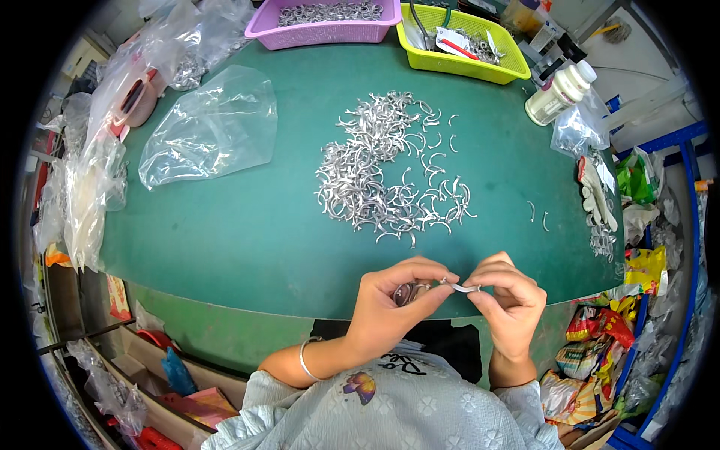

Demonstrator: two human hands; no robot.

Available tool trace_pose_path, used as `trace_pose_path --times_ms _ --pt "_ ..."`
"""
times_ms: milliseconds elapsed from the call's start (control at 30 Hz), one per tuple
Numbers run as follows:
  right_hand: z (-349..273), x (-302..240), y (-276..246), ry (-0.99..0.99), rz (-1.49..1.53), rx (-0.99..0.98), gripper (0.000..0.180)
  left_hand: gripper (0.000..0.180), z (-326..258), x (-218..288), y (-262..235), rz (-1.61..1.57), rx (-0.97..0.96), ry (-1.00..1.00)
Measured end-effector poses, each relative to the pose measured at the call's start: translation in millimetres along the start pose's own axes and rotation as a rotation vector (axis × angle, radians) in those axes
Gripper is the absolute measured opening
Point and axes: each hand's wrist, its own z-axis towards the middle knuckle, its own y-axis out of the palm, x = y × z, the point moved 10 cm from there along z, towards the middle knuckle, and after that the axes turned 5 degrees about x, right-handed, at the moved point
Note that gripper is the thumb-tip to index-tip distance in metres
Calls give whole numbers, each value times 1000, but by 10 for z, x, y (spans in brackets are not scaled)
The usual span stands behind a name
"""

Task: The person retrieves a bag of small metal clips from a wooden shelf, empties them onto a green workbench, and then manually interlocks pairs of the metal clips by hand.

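Near the table's front edge, my left hand (379,309) and my right hand (511,309) pinch opposite ends of one small curved silver metal piece (465,288). More metal pieces (406,293) are tucked in the curled fingers of my left hand; they partly hide each other. Beyond my hands lies a loose heap of similar curved metal pieces (352,187) on the green tabletop (247,232). Strays are scattered along the heap's right side, and two single pieces (545,220) lie farther right.
A purple basket (330,36) and a yellow-green basket (465,66), both holding metal parts, stand at the far edge. A clear plastic bag (214,135) lies to the left. At right are a white bottle (559,94), a glove (596,195) and a blue rack (679,300) beside colourful packets.
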Motion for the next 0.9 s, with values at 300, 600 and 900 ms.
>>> trace_pose_path --times_ms 300,600,900 --pt "-65 -163 6 -111 -53 19 16 14 -65 138 26 57 -4 95" --pt "-101 -271 25 -150 -36 8 18 10 -66 -53 29 -51 -30 -49" --pt "-123 -234 1 -120 -10 45 18 9 -77 -67 91 -166 -95 -94"
